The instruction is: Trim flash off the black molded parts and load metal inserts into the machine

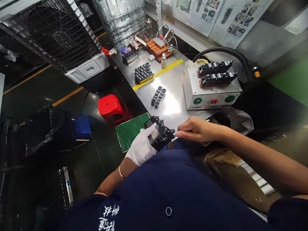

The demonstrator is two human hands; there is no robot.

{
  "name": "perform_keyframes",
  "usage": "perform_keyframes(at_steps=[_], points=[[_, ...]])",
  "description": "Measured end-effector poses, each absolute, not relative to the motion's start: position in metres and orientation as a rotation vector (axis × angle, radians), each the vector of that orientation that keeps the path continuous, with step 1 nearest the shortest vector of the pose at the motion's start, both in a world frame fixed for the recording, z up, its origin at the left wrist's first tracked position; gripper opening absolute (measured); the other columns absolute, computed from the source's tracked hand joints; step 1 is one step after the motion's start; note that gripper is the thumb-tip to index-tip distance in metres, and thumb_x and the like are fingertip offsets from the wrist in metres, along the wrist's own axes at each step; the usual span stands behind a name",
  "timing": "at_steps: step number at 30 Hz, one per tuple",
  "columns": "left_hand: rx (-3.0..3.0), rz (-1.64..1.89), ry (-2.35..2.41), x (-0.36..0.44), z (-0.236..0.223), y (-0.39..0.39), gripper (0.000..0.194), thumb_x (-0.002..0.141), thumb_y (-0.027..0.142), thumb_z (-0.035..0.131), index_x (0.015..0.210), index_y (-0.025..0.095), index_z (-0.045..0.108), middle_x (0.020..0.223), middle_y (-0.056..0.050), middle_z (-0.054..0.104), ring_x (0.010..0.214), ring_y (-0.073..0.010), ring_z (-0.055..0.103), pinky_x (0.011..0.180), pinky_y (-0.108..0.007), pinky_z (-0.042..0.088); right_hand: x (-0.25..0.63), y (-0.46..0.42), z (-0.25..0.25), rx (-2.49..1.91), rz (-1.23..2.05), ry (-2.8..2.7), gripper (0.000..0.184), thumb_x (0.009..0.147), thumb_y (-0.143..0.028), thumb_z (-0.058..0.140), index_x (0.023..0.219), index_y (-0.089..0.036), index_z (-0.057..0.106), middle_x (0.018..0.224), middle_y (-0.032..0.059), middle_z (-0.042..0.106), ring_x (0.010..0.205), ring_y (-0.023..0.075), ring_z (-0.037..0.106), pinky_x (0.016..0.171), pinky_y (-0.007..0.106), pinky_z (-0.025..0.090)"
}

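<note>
My left hand (pixel 141 146), in a white glove, grips a black molded plastic part (pixel 163 133) with a ridged edge and a pale flat face, held just off the table's near edge. My bare right hand (pixel 194 129) is closed in a pinch at the right end of that part. Whatever lies between its fingertips is too small to make out. Beyond my hands, a pair of small black ridged parts (pixel 158 96) lies on the metal table (pixel 170 111). Farther back sits a larger group of similar black parts (pixel 143 72).
A white control box (pixel 212 93) with green and red buttons stands at the right, two black parts (pixel 218 73) on top. An orange fixture (pixel 160 48), a small bottle (pixel 163 60) and stacked clear trays (pixel 119 15) are at the back. A red stool (pixel 111 106) stands left.
</note>
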State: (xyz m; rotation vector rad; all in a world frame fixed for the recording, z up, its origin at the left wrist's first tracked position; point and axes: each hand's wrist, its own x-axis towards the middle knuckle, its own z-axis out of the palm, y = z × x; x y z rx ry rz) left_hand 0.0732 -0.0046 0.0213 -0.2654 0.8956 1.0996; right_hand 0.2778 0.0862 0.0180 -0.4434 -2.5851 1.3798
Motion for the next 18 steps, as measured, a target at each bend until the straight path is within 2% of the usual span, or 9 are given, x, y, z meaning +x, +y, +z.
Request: perform_keyframes(at_steps=[2, 4, 8, 10, 15, 18], points=[[-0.279, 1.163, 0.906, 0.071, 0.022, 0.001, 0.020, 0.095, 0.018, 0.052, 0.103, 0.012, 0.069, 0.095, -0.006, 0.076, 0.110, -0.0184, 0.068, 0.102, -0.028, 0.052, 0.281, 0.085, 0.018, -0.412, 1.693, -2.545, 0.054, 0.096, -0.054, 0.045, 0.058, -0.018, 0.059, 0.047, -0.0048, 0.041, 0.045, 0.0071, 0.032, 0.045, 0.025, 0.025], [-0.259, 1.287, 0.896, 0.066, 0.023, 0.007, 0.022, 0.097, 0.022, 0.050, 0.105, 0.015, 0.069, 0.093, -0.002, 0.077, 0.110, -0.0164, 0.068, 0.102, -0.028, 0.052, 0.280, 0.084, 0.016, -0.490, 1.790, -2.427, 0.053, 0.094, -0.056, 0.048, 0.064, -0.016, 0.067, 0.047, -0.0043, 0.044, 0.045, 0.0075, 0.035, 0.045, 0.025, 0.027], [-0.249, 1.449, 0.836, 0.057, 0.023, 0.014, 0.028, 0.100, 0.025, 0.045, 0.116, 0.019, 0.067, 0.097, -0.001, 0.077, 0.111, -0.0159, 0.067, 0.099, -0.030, 0.055, 0.252, 0.081, 0.006, -0.849, 1.395, -1.903, 0.045, 0.086, -0.060, 0.058, 0.076, -0.017, 0.069, 0.061, -0.0009, 0.056, 0.058, 0.0114, 0.048, 0.055, 0.026, 0.038], [-0.244, 1.443, 0.813, 0.058, 0.023, 0.011, 0.030, 0.101, 0.024, 0.043, 0.120, 0.018, 0.065, 0.103, -0.002, 0.076, 0.111, -0.0165, 0.068, 0.098, -0.029, 0.055, 0.228, 0.077, 0.000, -0.919, 1.268, -1.696, 0.044, 0.082, -0.061, 0.063, 0.078, -0.018, 0.066, 0.066, 0.0002, 0.059, 0.062, 0.0125, 0.050, 0.058, 0.027, 0.040], [-0.255, 1.358, 0.877, 0.066, 0.024, -0.005, 0.034, 0.101, 0.021, 0.042, 0.127, 0.017, 0.062, 0.108, -0.004, 0.076, 0.111, -0.0126, 0.067, 0.095, -0.018, 0.053, 0.187, 0.068, -0.014, -0.987, 1.232, -1.461, 0.050, 0.080, -0.068, 0.060, 0.073, -0.019, 0.059, 0.061, -0.0029, 0.050, 0.058, 0.0105, 0.045, 0.053, 0.025, 0.039], [-0.230, 1.333, 0.935, 0.065, 0.017, -0.012, 0.036, 0.101, 0.020, 0.040, 0.130, 0.019, 0.061, 0.109, -0.004, 0.076, 0.111, -0.0115, 0.067, 0.092, -0.015, 0.054, 0.186, 0.059, -0.025, -1.050, 1.296, -1.386, 0.054, 0.086, -0.071, 0.049, 0.082, -0.019, 0.063, 0.060, -0.0040, 0.047, 0.053, 0.0102, 0.045, 0.049, 0.025, 0.039]])
